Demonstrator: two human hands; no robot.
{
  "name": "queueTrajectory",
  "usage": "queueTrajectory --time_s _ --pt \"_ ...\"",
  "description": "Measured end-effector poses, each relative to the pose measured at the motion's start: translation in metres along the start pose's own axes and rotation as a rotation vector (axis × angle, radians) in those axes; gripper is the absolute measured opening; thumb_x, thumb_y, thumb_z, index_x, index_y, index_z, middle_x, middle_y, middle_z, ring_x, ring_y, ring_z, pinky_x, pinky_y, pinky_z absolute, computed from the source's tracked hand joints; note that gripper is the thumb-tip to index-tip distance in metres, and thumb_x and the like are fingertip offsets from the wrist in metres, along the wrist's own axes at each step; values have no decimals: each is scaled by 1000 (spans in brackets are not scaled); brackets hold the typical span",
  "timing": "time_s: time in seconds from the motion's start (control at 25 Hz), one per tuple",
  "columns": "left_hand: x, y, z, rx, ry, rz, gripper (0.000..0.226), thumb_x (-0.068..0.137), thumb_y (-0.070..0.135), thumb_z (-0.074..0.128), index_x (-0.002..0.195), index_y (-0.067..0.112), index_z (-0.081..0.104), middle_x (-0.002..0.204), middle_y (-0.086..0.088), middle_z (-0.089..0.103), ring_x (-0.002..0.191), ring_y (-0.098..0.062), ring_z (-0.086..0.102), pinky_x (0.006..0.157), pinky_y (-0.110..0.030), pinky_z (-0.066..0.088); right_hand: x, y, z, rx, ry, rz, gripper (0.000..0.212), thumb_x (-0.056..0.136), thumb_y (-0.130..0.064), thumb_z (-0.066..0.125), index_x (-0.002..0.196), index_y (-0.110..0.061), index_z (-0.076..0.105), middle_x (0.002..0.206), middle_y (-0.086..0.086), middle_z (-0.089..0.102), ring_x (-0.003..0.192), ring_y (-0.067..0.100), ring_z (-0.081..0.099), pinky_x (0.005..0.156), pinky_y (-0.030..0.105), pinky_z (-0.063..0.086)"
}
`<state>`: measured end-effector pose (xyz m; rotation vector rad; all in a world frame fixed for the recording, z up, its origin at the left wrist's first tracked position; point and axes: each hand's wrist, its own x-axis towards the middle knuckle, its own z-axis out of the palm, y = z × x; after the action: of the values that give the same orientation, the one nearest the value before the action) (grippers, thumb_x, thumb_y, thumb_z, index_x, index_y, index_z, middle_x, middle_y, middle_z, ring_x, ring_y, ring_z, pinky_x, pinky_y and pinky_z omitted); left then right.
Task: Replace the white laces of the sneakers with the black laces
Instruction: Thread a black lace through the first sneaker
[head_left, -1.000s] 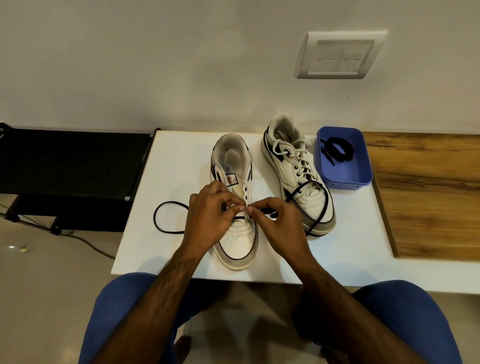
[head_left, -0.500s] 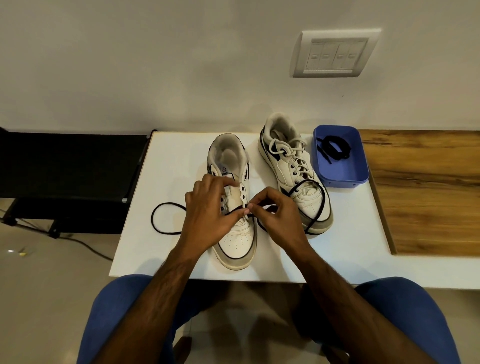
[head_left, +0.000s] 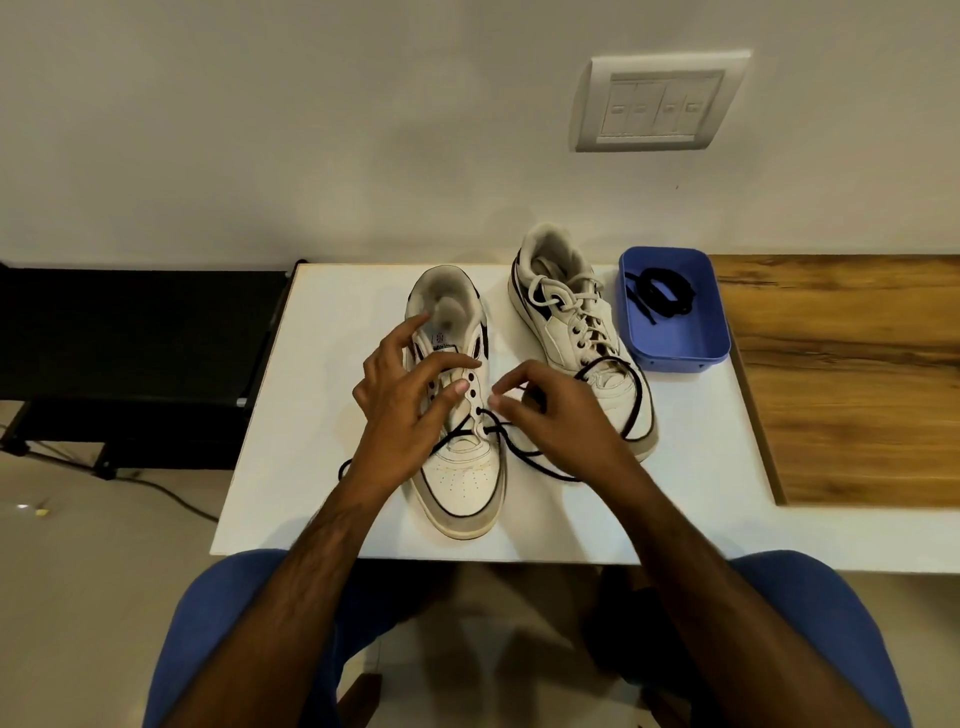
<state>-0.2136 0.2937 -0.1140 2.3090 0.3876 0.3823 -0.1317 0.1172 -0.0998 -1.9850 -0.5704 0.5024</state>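
Pale plaster wall rises behind a white rectangular counter (head_left: 322, 364), with a white four-rocker switch plate (head_left: 660, 101) fixed to it up at the right and a brown wood-grain top (head_left: 841, 384) adjoining the counter's right edge. On the counter stand two white leather sneakers with black trim, toes toward the person. The nearer sneaker (head_left: 460, 483), on the left, has a black lace (head_left: 530, 457) threaded through its lowest eyelets; the upper eyelets are bare. That lace runs out to the right, loops over the toe of the farther sneaker (head_left: 571, 332), and another stretch of it curves on the counter to the left under the forearm. The farther sneaker is laced in white laces (head_left: 563, 304) tied at the top. Just right of it sits a blue plastic rectangular tray (head_left: 675, 348) holding a coiled second black lace (head_left: 662, 293).

The left hand (head_left: 400, 395) hovers over the nearer sneaker's tongue, fingers spread and nearly straight, its grip loose and holding nothing. The right hand (head_left: 550, 410) sits just beside the eyelet row, fingers curled inward with thumb and forefinger drawn close together; whether this grip pinches the lace I cannot tell.
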Motion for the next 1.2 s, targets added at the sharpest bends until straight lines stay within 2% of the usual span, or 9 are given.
queueTrajectory --time_s 0.24,0.32,0.4,0.48,0.68,0.8,0.96,1.04,1.2 --pt "9 2 0 6 -16 -54 53 77 49 78 125 40 55 154 18 30 141 -13 25 105 -38 22 4 6 13 -216 48 -127 7 90 -24 72 88 -19 67 88 -6 57 80 7 55 70 27 45" --pt "13 1 -4 8 -23 -82 47 74 44 85 113 46 58 150 21 32 138 -12 28 105 -39 22 4 -1 3 186 82 -171 4 98 -15 61 93 -14 61 96 -1 63 84 11 58 74 33 52" --pt "15 0 -7 7 -26 -86 45 71 41 88 105 48 60 148 21 35 137 -13 31 102 -37 20 5 -11 -18 872 161 -114 13 104 -10 46 92 -13 52 83 3 64 71 14 55 63 28 50" --pt "16 0 -8 10 -18 -82 42 70 41 89 102 46 62 148 20 37 136 -14 33 101 -37 20 6 -14 -33 1071 230 25 16 105 -15 46 90 -15 49 65 -3 51 57 8 43 51 19 38" --pt "16 0 -9 -7 -26 -87 37 73 41 87 103 42 65 150 18 37 137 -15 32 102 -38 20 4 2 -6 15 -17 52 25 89 -37 74 107 -24 64 79 -8 65 69 8 61 62 21 47" --pt "16 -1 -9 -2 -26 -80 36 73 41 87 102 43 65 149 20 37 136 -15 33 102 -39 21 5 2 10 -201 -9 -45 16 89 -35 74 92 -22 67 60 -16 54 58 3 50 55 21 33" --pt "16 -2 -10 5 -26 -85 37 72 40 88 102 42 66 148 21 37 134 -13 34 101 -38 22 5 5 14 -410 16 -135 18 87 -34 61 83 -17 55 77 -6 54 72 15 52 65 37 45" --pt "16 -2 -10 16 -22 -85 38 71 39 89 102 41 67 148 21 38 134 -14 35 100 -39 22 7 -2 5 -83 34 -74 16 86 -31 51 83 -15 53 82 2 59 76 18 57 68 36 48" --pt "17 0 -11 10 -23 -86 39 70 37 90 100 43 65 148 19 38 134 -16 35 100 -37 21 11 -17 -36 1180 291 120 21 98 -9 33 80 -14 44 66 4 52 62 16 53 57 25 41"
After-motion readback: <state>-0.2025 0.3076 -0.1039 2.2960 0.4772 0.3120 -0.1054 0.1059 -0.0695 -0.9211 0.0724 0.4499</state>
